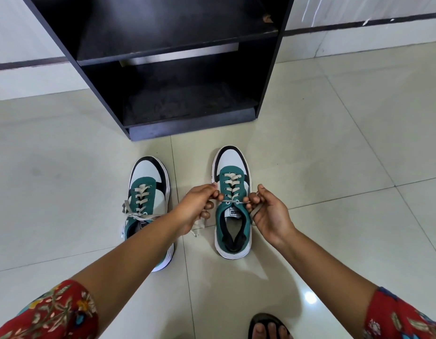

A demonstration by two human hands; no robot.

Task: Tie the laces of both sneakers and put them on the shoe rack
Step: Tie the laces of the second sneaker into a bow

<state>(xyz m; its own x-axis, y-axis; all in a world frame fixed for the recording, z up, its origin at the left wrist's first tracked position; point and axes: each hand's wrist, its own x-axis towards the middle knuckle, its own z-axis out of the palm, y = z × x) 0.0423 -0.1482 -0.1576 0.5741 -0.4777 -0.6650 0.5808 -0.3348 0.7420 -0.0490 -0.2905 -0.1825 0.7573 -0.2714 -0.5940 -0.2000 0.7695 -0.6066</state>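
1. Head view: right sneaker on floor tiles before shoe rack.
2. Left hand, right hand pinched on laces, pulled taut.
3. Probably soft, limp, light; best gripped near eyelets.
4. Left sneaker alongside, seemingly tied.

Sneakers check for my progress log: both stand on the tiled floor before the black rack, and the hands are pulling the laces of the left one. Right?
Not quite. The head view shows the left hand and right hand pulling the laces of the right sneaker, not the left sneaker. Both do stand on the tiled floor before the black rack.
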